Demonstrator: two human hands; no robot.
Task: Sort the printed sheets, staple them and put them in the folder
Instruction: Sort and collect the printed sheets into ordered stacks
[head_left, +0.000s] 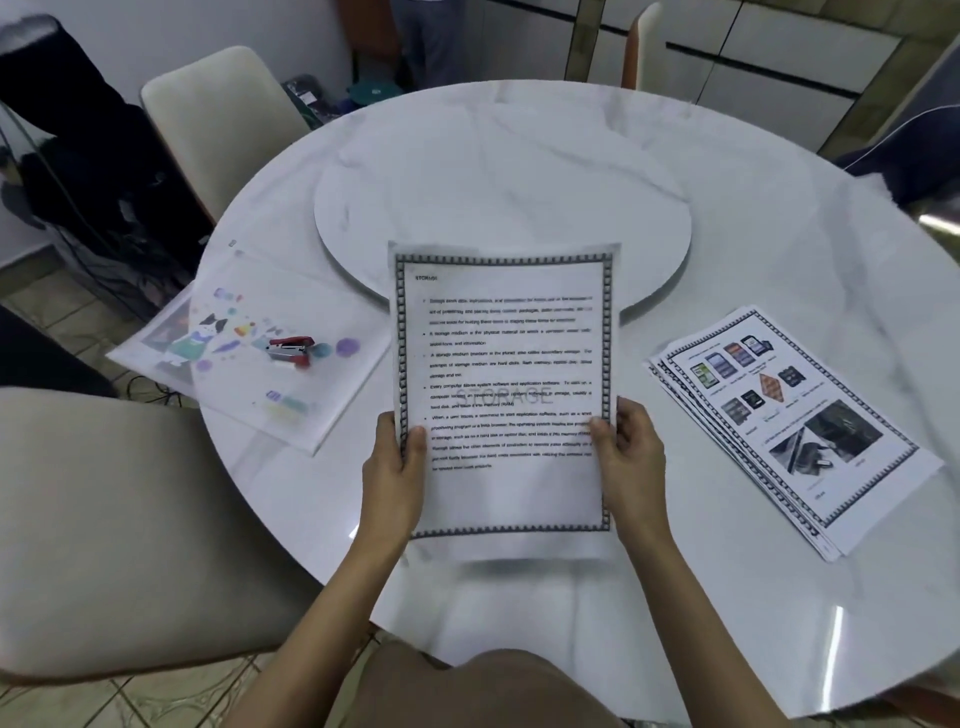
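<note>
Left grip, right grip pinch sheet edges, thumbs atop.

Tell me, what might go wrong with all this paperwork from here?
The folder overhangs the table at its left rim with the stapler lying on it; a nudge could tip both to the floor. The left hand and right hand pinch the held sheets only by their lower sides, so the top may flop or pages slip askew. The stack on the right is fanned and could get mixed up.

stapler on folder left, stack right, turntable behind
</note>
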